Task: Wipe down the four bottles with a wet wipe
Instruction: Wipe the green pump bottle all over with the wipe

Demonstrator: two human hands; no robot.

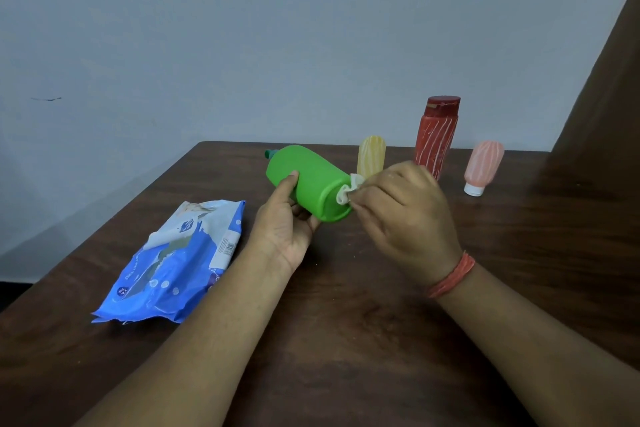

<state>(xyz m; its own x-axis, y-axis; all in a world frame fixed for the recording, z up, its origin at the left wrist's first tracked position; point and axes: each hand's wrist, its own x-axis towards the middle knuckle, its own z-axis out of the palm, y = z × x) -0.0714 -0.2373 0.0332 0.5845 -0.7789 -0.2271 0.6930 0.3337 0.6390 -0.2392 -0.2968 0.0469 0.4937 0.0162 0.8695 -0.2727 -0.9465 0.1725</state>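
Above a dark wooden table (346,322), the left hand (287,229) grips a green bottle (311,180) tilted on its side. The right hand (405,218) pinches a crumpled wet wipe (348,191) against the bottle's base; yellow (371,154), red (437,135) and pink (483,163) bottles stand behind

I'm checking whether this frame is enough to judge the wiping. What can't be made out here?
Head view only:
- Yellow bottle: its lower part is hidden behind the right hand.
- Wipe: mostly bunched inside the right hand's fingers.
- Green bottle: its underside is covered by the left hand.
- Pack: print too blurred to read.
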